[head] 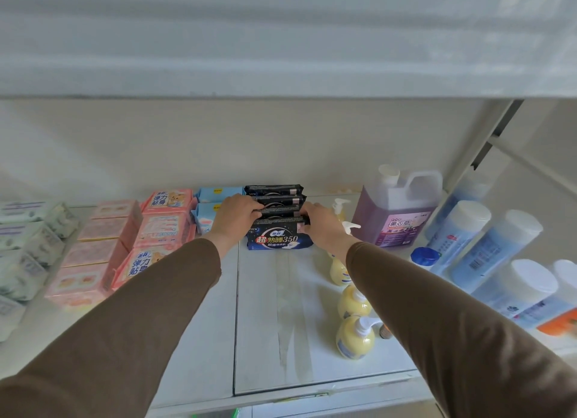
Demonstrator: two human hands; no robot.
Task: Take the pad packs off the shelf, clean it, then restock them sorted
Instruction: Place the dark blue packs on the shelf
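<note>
A row of dark navy pad packs [279, 238] stands upright in the middle of the white shelf [274, 324], running back toward the wall. My left hand [235, 214] grips the row's left side and my right hand [318, 219] grips its right side, fingers curled over the top edges of the front packs. Left of them stand two light blue packs [207, 213], then pink packs [162, 227] in two rows, then pale green-white packs [34, 239] at the far left. Brown sleeves cover both my forearms.
Yellow pump bottles [354, 336] line up right of the navy packs. A purple detergent jug [395, 214] stands at the back right, with blue-and-white canisters [493, 252] lying beside it. An upper shelf [281, 58] overhangs. The shelf's front middle is bare.
</note>
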